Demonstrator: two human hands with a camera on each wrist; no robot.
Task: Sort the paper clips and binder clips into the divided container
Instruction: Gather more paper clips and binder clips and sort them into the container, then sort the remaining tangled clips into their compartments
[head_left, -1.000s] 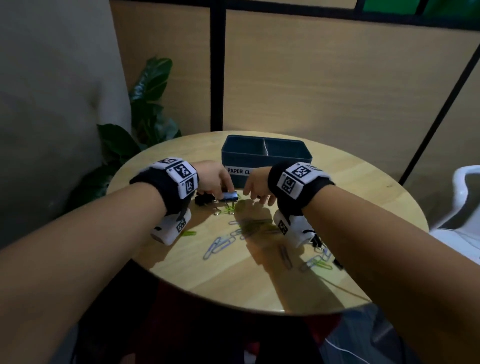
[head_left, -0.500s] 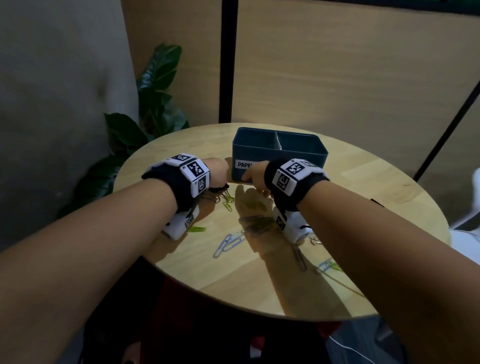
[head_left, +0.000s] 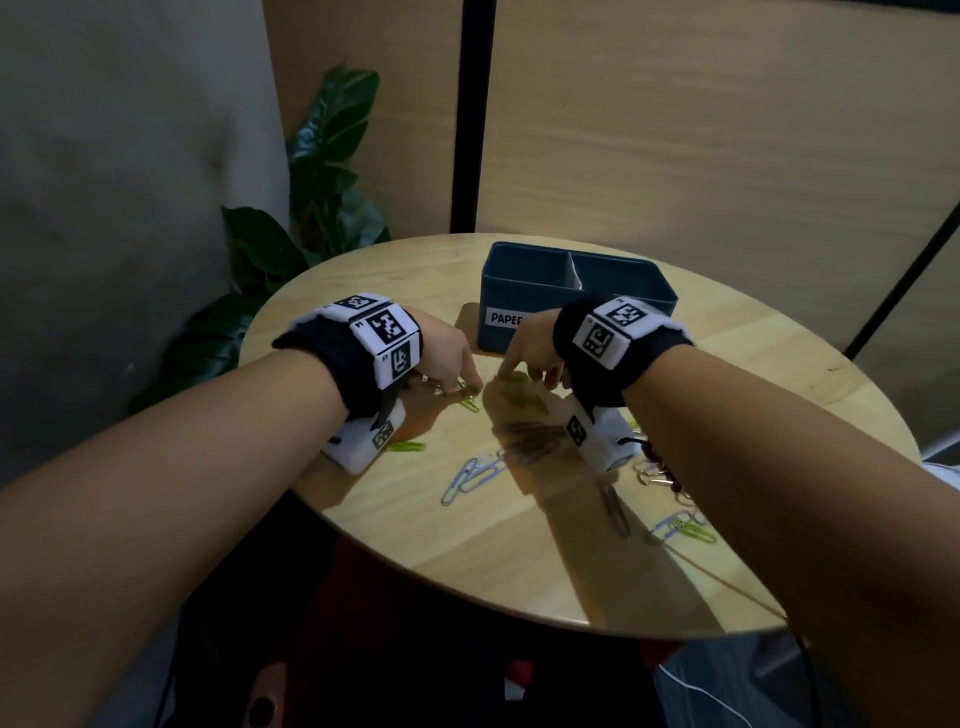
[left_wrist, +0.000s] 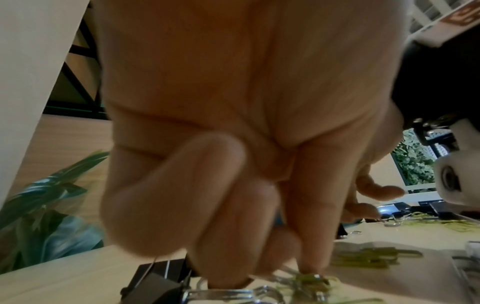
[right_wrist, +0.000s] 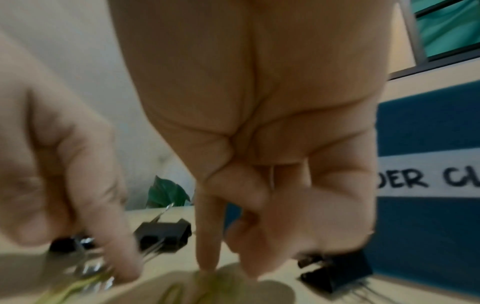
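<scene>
Pinching green paper clips (head_left: 467, 397), left hand (head_left: 441, 353); right hand (head_left: 530, 348) fingertips curled, apparently holding nothing.

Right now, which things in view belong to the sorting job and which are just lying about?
Job:
container
paper clips
binder clips
left hand, fingertips down on the clips
right hand, fingertips down on the clips

Lying about:
plant
table
</scene>
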